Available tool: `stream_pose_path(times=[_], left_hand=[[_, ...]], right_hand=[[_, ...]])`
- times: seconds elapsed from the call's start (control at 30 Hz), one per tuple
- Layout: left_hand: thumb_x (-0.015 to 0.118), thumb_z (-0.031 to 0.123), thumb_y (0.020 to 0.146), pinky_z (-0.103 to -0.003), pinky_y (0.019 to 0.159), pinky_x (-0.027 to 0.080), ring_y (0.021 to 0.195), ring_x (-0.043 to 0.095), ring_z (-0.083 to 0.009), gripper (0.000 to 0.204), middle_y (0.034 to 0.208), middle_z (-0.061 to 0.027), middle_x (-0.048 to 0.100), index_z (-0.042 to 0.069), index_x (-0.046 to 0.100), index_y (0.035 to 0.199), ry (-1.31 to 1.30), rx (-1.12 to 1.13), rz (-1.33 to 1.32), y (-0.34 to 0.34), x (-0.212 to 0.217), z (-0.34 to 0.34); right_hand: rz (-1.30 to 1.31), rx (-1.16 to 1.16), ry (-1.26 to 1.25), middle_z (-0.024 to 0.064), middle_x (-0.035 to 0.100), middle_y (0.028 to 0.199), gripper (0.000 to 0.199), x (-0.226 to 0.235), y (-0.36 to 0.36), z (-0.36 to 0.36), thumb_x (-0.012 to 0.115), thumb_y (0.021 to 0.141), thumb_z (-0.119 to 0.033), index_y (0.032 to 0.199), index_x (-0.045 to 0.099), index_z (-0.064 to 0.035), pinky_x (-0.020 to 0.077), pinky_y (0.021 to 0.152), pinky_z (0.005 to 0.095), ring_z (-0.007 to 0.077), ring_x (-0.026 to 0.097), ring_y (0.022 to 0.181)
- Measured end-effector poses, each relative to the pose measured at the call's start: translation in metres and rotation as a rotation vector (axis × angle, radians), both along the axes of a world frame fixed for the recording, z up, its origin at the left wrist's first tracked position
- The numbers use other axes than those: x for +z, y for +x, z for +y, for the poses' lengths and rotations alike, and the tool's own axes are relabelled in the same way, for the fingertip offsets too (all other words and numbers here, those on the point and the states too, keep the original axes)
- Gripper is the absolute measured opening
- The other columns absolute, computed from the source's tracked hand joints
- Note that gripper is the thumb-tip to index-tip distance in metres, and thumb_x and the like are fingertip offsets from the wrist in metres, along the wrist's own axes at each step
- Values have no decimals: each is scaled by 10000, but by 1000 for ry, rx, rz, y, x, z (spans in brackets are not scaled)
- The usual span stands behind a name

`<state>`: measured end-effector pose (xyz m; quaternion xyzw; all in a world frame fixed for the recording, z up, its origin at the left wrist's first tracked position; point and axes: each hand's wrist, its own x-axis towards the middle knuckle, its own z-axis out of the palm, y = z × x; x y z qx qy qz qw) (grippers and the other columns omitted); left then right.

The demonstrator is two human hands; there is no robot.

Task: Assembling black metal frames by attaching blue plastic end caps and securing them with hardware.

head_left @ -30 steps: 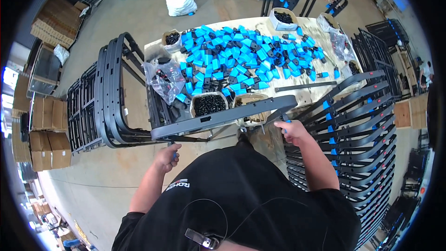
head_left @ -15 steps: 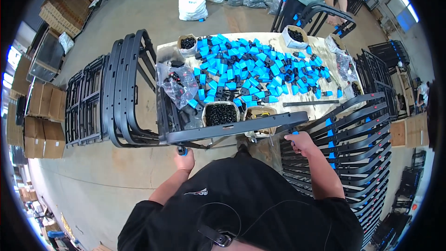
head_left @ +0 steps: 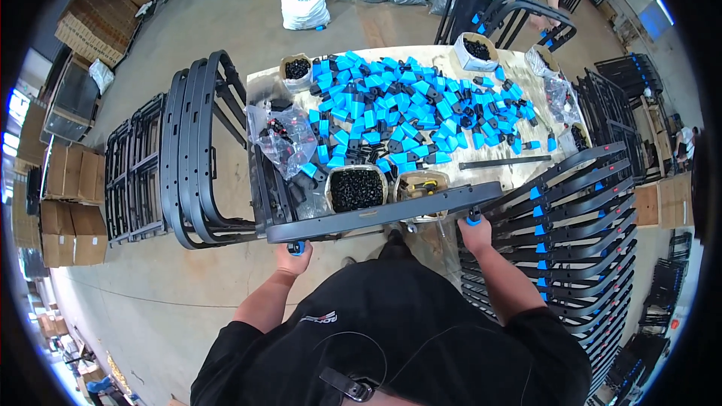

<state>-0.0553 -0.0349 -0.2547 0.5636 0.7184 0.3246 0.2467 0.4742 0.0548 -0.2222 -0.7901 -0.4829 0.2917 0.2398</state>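
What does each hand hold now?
Left hand: closed on the blue cap under the black bar.
Right hand: closed on the bar's other end.

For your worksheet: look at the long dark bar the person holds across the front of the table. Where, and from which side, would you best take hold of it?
Grip the long dark bar near its two ends, coming from the near side, below the table. It is long, narrow and lies almost level, so an end grip probably keeps it balanced. The left hand and right hand sit there, at the blue end pieces.
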Motion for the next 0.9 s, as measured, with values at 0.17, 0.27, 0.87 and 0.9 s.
stream_pose_path(times=[0.17,0.27,0.87,0.9], left_hand=[[749,244,829,-393,773,556,827,722,-290,235,900,-138,740,55,707,962,-226,114,-116,10,17,-4],[766,251,834,-375,795,558,832,722,-235,268,912,-96,745,49,707,1000,-263,130,-107,6,17,-3],[789,390,817,-377,801,544,837,700,-234,494,920,-124,726,27,681,1135,-340,112,63,8,21,0],[789,397,812,-384,803,546,848,709,-253,512,931,-136,732,14,677,1133,-360,85,117,1,13,-4]], right_hand=[[232,-95,279,167,724,1057,544,-32,-6,-1,793,836,-222,1243,591,76,550,838,361,229,708,919],[302,-5,98,164,701,1130,694,-3,-5,4,825,810,-219,1348,514,90,531,912,336,229,686,1015],[357,146,168,253,635,1232,744,-52,22,15,816,717,-222,1344,539,69,501,987,400,350,636,1142],[347,150,126,272,615,1290,818,-38,21,13,850,706,-255,1372,517,82,487,1021,390,359,616,1200]])
